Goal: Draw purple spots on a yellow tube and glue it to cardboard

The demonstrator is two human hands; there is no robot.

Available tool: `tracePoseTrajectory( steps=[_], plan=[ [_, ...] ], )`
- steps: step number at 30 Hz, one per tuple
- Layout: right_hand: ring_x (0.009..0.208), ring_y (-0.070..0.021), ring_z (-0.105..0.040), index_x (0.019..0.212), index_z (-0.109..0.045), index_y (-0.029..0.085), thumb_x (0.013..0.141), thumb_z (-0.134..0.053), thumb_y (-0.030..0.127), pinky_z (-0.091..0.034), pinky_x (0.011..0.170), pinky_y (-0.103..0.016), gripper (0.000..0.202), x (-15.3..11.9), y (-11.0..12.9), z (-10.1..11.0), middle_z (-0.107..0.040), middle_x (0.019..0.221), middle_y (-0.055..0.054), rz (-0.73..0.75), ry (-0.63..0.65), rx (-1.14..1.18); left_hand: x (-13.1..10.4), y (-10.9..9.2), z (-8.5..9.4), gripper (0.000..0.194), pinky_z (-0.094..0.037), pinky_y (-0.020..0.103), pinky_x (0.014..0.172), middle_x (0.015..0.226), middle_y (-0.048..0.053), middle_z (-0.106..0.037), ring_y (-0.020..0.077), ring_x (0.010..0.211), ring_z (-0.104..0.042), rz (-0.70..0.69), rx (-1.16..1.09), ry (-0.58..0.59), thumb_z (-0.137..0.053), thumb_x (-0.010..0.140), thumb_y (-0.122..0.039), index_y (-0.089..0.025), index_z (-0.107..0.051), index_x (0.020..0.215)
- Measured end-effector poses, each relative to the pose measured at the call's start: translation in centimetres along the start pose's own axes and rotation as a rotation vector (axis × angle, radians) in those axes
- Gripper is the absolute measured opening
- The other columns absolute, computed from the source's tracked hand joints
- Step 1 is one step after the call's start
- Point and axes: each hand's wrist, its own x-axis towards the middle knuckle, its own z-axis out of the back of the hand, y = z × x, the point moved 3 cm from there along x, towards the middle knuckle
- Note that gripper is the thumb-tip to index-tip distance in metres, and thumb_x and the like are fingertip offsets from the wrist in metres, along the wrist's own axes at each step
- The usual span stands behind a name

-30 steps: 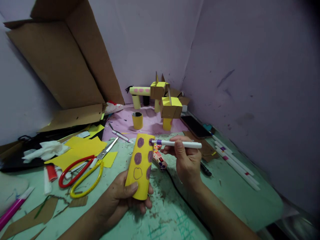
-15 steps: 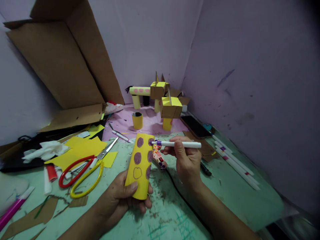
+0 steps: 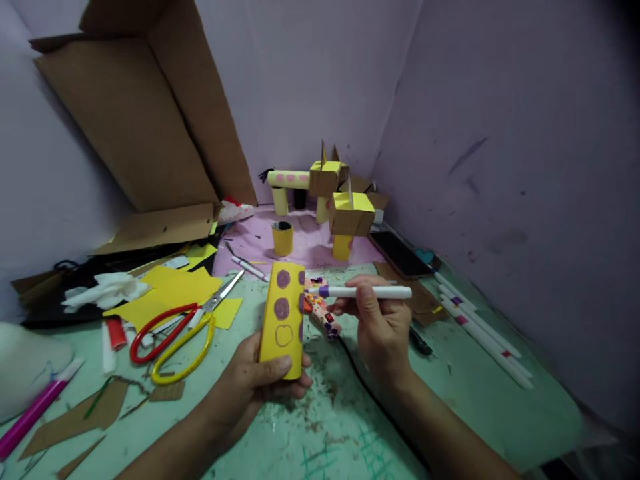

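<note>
Indoors, green tabletop (image 3: 480, 400), lilac walls (image 3: 500, 120), left hand (image 3: 257, 370) gripping tube (image 3: 283, 321), right hand (image 3: 383, 327) gripping marker (image 3: 341, 292)

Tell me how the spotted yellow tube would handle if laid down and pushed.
The spotted yellow tube would probably roll, since its sides look rounded. It seems light: the left hand alone holds its lower end. Likely stiff too, as it shows no sag.
</note>
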Motion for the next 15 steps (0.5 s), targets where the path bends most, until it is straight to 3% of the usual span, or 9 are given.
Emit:
tracePoseTrajectory(
  steps=[6,15],
  plan=[
    [0.048,-0.0112,-0.057,0.083,-0.064,0.019,0.092,-0.056,0.033,-0.046,0.046,-0.023,0.019,-1.7,-0.1,-0.9,-0.061,0.058,0.002,0.012,0.257,-0.076,0.0,-0.1,-0.5,0.039,-0.058,0.029,0.059,0.080,0.011,-0.071,0.0213,0.068,-0.069,0.015,0.036,-0.165,-0.075,0.067,-0.017,-0.009,-0.059,0.101],
    [0.055,-0.0122,-0.058,0.091,-0.063,0.021,0.093,-0.054,0.022,-0.047,0.052,-0.024,0.009,-2.4,-0.7,-0.7,-0.061,0.066,0.001,0.162,0.348,-0.302,0.0,-0.1,-0.7,0.040,-0.057,0.030,0.062,0.083,0.009,-0.067,0.0185,0.066,-0.065,0.016,0.064,-0.169,-0.070,0.068,-0.021,-0.009,-0.056,0.104]
  ],
)
